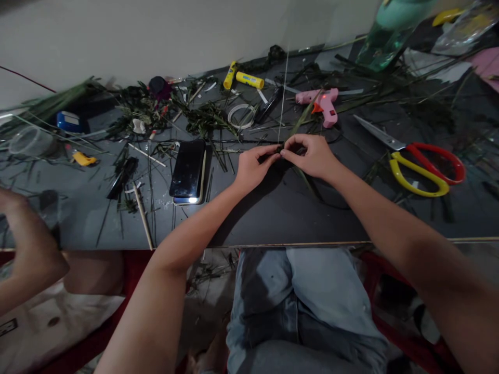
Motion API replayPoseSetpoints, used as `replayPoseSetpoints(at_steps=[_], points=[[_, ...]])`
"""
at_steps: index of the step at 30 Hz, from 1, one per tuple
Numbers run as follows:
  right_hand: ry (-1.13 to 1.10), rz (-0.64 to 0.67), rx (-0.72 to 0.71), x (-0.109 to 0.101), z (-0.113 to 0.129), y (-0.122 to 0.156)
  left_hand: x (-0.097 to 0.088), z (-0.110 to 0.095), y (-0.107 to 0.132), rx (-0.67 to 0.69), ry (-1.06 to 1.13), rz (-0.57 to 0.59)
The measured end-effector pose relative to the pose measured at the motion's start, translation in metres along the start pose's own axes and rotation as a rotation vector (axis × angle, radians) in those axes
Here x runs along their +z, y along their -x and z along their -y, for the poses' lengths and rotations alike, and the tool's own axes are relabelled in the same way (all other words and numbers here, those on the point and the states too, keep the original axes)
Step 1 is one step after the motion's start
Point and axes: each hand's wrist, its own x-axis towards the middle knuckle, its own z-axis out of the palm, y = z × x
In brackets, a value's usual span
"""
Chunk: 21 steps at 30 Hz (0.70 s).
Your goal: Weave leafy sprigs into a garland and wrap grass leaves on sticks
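Note:
My left hand [254,167] and my right hand [312,155] meet over the middle of the dark table [273,218]. Both pinch a small dark piece [281,150] between their fingertips. It is too small to name. A thin pale stick or thread [284,98] rises from the pinch toward the wall. Green leaf strips [304,118] lie just behind my hands, and a pink glue gun [323,104] rests beyond them.
Two stacked phones [188,170] lie left of my hands. Red and yellow scissors [421,161] sit at the right. Leaf scraps [202,118], yellow tubes [244,78], a tape ring [241,115] and a green bottle [385,31] crowd the back. Another person's arm [27,249] is at the left edge.

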Motion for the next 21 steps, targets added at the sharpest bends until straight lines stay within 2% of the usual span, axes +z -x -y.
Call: replayPoseSetpoints(at_steps=[13, 21], points=[[-0.046, -0.021, 0.022, -0.002, -0.006, -0.002, 0.004, 0.012, -0.004, -0.067, 0.076, -0.088], [-0.048, -0.057, 0.001, 0.002, 0.001, 0.001, 0.001, 0.004, -0.001, -0.055, 0.081, -0.08]])
